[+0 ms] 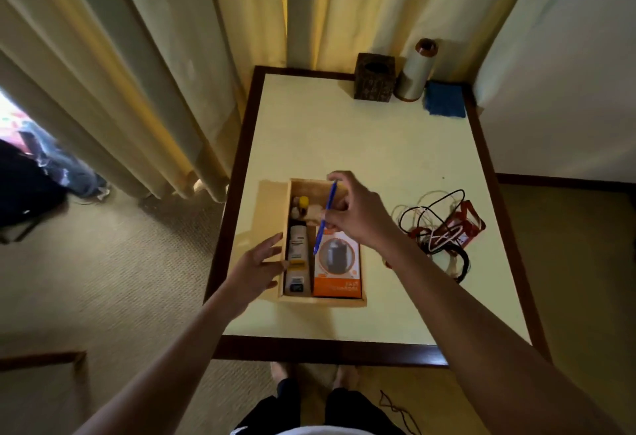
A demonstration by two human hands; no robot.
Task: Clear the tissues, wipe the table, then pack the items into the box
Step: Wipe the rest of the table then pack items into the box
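The wooden box (320,301) stands on the near left part of the table (361,145), which has a pale yellow top and a dark brown rim. The box is light in colour, long and open at the top.

Inside it, on the right side, lies an orange package (337,273) with a dark picture in a round window. On the left side lies a white tube (296,255) with a yellow band. A small bottle with a yellow cap (303,201) is at the far end.

The right hand (358,214) is over the box. Its fingers are curled and pinch a thin blue pen (325,218) near the upper end. The pen is tilted, with its lower tip pointing down over the inside of the box. I cannot tell if the tip touches anything.

The left hand (258,262) has straight, spread fingers just beside the left wall of the box and holds nothing.

To the right of the box, apart from it, lies a tangle of cables (430,214) with a red pouch (464,224). At the far edge stand a dark square holder (374,77) and a grey cylinder (414,71), with a blue cloth (445,99) beside them.
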